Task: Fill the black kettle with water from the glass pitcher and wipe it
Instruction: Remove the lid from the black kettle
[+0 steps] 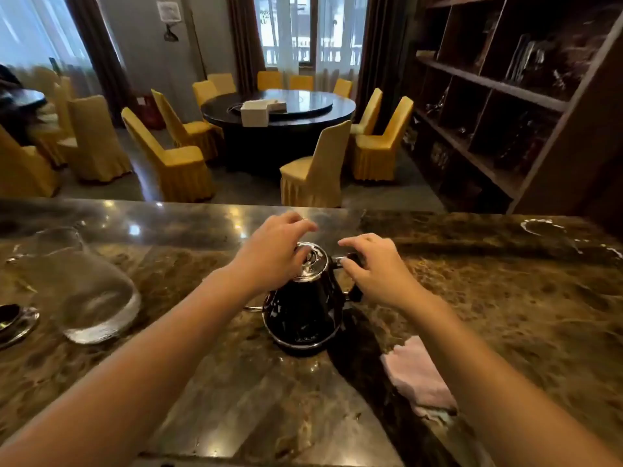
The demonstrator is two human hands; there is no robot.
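While hands rest on kettle (305, 311) — pitcher (84, 291) holds water.

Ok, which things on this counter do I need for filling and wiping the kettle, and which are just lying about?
Needed:
black kettle
glass pitcher
pink cloth

Lying about:
metal dish at the counter's left edge
white ring mark on the counter, far right

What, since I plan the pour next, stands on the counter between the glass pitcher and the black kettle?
Nothing visible: bare marble counter separates the glass pitcher from the black kettle. Only the left hand over the lid covers the opening; the pink cloth lies on the far side.
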